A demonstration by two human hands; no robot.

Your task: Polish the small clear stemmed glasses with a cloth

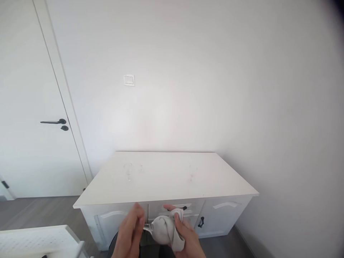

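Stemmed glass [151,228], held in the air in front of the near edge of a white cabinet [161,186], lying on its side with the stem toward the left and the bowl toward the right. The left hand [131,229] is curled, its fingers pressed together and pinching the foot end, which they hide. The right hand [186,234] clasps a pale grey cloth [177,244] between thumb and fingers. Part of the cloth shows at the bowl — apparently packed inside and seen through the clear wall, though whether some also wraps the outside cannot be told.

Judged from this hold, the step in hand is wiping the bowl: the left hand steadies, the right works the cloth. The next move seems to call for a gentle turn of bowl against cloth, since a hard twist between the hands could strain the thin stem; the cloth should then be drawn out at the right.

Farther off, on the cabinet top, two clear glasses stand upright and well apart — a left glass [128,172] and a right glass [192,172] — with a small clear object [141,168] near the former, too faint to identify.
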